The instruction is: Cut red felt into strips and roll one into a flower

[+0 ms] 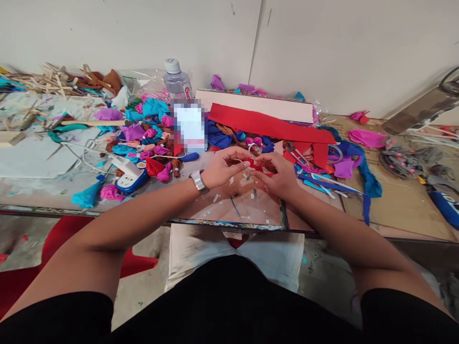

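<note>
My left hand (229, 167), with a metal watch (199, 182) on its wrist, is over the middle of the table, fingers curled and thumb pointing inward. Facing it, my right hand (277, 173) is curled with its fingers bent toward the left one. A small red piece (256, 165) of soft cloth or paper is pinched between the fingertips of both hands; the fingers cover part of it. Just behind lies a long red strip (265, 123) of similar material. Scissors (296, 154) rest among scraps to the right of my right hand.
A lit, blurred-out screen (190, 125) stands before a plastic bottle (176, 81). Left are coloured rolled bundles (147, 143), a blue-and-white power strip (132, 177) and green-handled pliers (68, 129). Wooden sticks (53, 81) pile up far left. Cardboard (405, 210) lies right; a blue strip (366, 210) overhangs the edge.
</note>
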Available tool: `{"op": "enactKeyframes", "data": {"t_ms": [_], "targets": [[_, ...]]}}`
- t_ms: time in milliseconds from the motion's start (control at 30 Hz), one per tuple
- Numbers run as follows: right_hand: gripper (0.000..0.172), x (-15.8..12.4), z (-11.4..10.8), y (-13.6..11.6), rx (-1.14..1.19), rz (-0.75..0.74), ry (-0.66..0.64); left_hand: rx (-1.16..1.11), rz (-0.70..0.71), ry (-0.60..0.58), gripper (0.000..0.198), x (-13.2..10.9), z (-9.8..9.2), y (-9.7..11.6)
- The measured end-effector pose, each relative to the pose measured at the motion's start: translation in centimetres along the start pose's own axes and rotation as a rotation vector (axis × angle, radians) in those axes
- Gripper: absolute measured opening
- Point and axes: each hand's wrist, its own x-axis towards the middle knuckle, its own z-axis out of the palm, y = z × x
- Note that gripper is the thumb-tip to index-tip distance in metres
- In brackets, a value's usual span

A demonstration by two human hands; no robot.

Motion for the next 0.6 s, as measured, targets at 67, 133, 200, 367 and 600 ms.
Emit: {"op": "enactKeyframes", "data": {"t_ms": [67,133,200,367,600], "targets": [[0.031,0.08,-0.09,-0.22,-0.02,-0.018,0.028,-0.019,-0.012,0.02,0.038,0.03,-0.08,0.15],[0.023,0.18,-0.15,-0.27,-0.041,-0.064,0.039,-0.029,-0.016,0.023,0.038,0.05,-0.12,0.23],[0.017,0.27,-0.18,-0.17,-0.049,-0.094,0.042,-0.027,-0.008,0.023,0.037,0.06,-0.1,0.24],[0.014,0.25,-0.12,0.08,-0.049,-0.092,0.028,-0.005,0.02,0.024,0.036,0.14,0.03,0.07],[0.018,-0.09,0.12,0.37,-0.053,-0.042,-0.004,0.018,0.063,-0.003,0.033,0.07,0.16,-0.06]]}}
